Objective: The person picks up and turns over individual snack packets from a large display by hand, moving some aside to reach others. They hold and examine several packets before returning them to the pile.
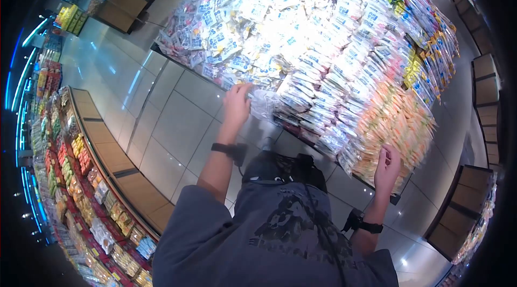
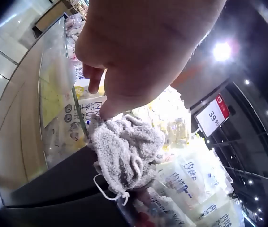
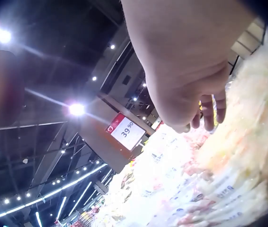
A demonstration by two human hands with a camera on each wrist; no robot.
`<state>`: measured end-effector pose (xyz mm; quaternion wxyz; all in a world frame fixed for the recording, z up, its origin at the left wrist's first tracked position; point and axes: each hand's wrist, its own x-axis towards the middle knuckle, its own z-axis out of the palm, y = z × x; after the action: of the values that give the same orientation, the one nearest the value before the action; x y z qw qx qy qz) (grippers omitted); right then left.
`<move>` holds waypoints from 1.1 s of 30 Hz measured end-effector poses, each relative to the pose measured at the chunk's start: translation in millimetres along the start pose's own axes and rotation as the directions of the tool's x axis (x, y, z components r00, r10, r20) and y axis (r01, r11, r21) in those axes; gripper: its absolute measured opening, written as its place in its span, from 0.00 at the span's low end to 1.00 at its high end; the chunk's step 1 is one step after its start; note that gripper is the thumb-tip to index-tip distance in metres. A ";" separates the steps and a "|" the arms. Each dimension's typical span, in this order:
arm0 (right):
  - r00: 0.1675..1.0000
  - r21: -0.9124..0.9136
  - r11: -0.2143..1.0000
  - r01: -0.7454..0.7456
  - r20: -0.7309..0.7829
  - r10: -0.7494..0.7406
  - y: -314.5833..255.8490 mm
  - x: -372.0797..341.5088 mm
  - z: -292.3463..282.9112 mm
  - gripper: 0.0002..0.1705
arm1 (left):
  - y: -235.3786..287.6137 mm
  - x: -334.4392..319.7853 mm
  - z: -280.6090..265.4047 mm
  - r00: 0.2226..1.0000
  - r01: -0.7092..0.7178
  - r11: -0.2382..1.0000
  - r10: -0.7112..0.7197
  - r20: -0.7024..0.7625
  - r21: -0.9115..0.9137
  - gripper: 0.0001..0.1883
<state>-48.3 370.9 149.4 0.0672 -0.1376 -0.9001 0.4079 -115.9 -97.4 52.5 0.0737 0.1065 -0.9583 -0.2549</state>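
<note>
My left hand (image 1: 237, 105) is at the near edge of a big display of packaged snacks. Beside its fingertips lies a crumpled grey fuzzy cloth (image 2: 127, 149) with a thin white loop, draped on the display's dark edge. In the left wrist view the thumb tip overlaps the top of the cloth, while a finger hangs apart from it, pointing down. Over the orange-toned packets (image 1: 401, 120) at the right corner, my right hand (image 1: 389, 168) hovers with loosely bent fingers and nothing visible in them. White packets with blue print (image 2: 186, 179) lie next to the cloth.
A price sign reading 39.90 (image 2: 213, 116) stands above the goods. A clear panel (image 2: 58, 90) borders the display on the left. Shelves of colourful packaged goods (image 1: 81, 179) curve along the left, across a tiled floor (image 1: 177, 120). Wooden display stands (image 1: 458, 206) are at the right.
</note>
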 end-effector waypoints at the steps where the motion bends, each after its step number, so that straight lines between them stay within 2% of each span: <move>1: 0.995 -0.056 0.996 0.075 -0.068 -0.079 -15.0 -6.8 4.4 0.10 | -3.4 4.2 -2.4 1.000 -0.002 1.000 0.002 0.008 -0.008 0.30; 2: 0.995 -0.067 0.995 0.068 -0.071 -0.073 -31.9 -12.0 11.7 0.10 | -7.6 8.5 -3.9 0.997 -0.044 0.999 0.045 0.063 -0.006 0.30; 4: 0.950 -0.062 0.951 0.304 -0.049 -0.307 -71.0 -15.1 35.3 0.09 | -12.3 14.4 -7.4 0.987 -0.091 0.996 0.093 0.129 -0.019 0.31; 6: 0.892 0.017 0.897 0.441 0.105 -0.440 -118.4 -20.4 70.6 0.10 | -13.5 18.8 -12.4 0.978 -0.156 0.988 0.154 0.138 0.003 0.31; 8: 0.777 0.170 0.833 0.527 0.300 -0.553 -157.9 -26.8 116.1 0.15 | -20.6 23.1 -11.8 0.966 -0.203 0.979 0.202 0.159 -0.008 0.29; 10: 0.646 0.280 0.765 0.580 0.415 -0.641 -183.0 -32.2 168.3 0.19 | -27.8 27.3 -8.7 0.951 -0.254 0.967 0.253 0.178 -0.017 0.28; 12: 0.587 -0.011 0.687 0.726 0.530 -0.612 -189.6 -34.9 230.3 0.22 | -36.2 30.4 -1.7 0.947 -0.245 0.970 0.241 0.211 -0.009 0.18; 13: 0.593 -0.019 0.692 0.722 0.533 -0.604 -187.0 -36.9 253.5 0.22 | -43.2 31.2 1.4 0.945 -0.247 0.969 0.245 0.218 -0.017 0.18; 15: 0.557 -0.287 0.479 0.830 0.468 -0.686 -183.7 -39.3 286.6 0.19 | -57.4 31.7 6.6 0.919 -0.371 0.916 0.386 0.079 -0.152 0.09; 16: 0.556 -0.286 0.478 0.831 0.478 -0.680 -185.0 -38.6 292.1 0.19 | -59.0 33.0 2.9 0.922 -0.363 0.918 0.379 0.083 -0.158 0.09; 18: 0.632 -0.374 0.518 0.770 0.562 -0.533 -183.0 -36.4 297.6 0.15 | -62.7 36.4 -3.9 0.905 -0.407 0.878 0.425 0.022 -0.254 0.06; 19: 0.639 -0.403 0.498 0.768 0.538 -0.549 -182.0 -34.9 298.5 0.10 | -66.2 37.9 -5.5 0.911 -0.392 0.883 0.412 0.026 -0.259 0.06; 20: 0.633 -0.400 0.494 0.772 0.550 -0.545 -181.8 -33.9 298.5 0.10 | -68.7 41.4 -6.9 0.913 -0.396 0.883 0.408 -0.008 -0.253 0.06; 22: 0.685 -0.445 0.532 0.720 0.579 -0.443 -182.9 -31.6 295.6 0.09 | -74.0 49.3 -11.8 0.915 -0.397 0.882 0.401 -0.039 -0.253 0.06; 24: 0.690 -0.464 0.517 0.719 0.569 -0.448 -185.3 -30.2 294.1 0.09 | -83.4 59.0 -21.5 0.919 -0.389 0.868 0.391 -0.058 -0.308 0.06; 26: 0.746 -0.531 0.533 0.659 0.553 -0.371 -190.1 -28.2 292.8 0.08 | -94.0 68.5 -30.8 0.930 -0.355 0.877 0.368 -0.023 -0.325 0.07; 27: 0.778 -0.528 0.575 0.625 0.481 -0.404 -187.6 -26.7 295.4 0.08 | -97.6 71.4 -34.7 0.938 -0.323 0.885 0.346 0.009 -0.335 0.07; 31: 0.786 -0.611 0.497 0.616 0.515 -0.341 -199.4 -25.8 295.8 0.06 | -101.4 73.7 -44.4 0.957 -0.261 0.881 0.290 0.013 -0.395 0.07; 33: 0.766 -0.618 0.455 0.641 0.544 -0.341 -200.6 -25.8 299.1 0.06 | -106.0 74.7 -43.8 0.953 -0.230 0.838 0.298 0.061 -0.495 0.06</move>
<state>-132.1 22.8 103.3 -0.0397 0.1918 -0.9797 -0.0431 -161.8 -226.0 43.2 0.0671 -0.0662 -0.8726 -0.4793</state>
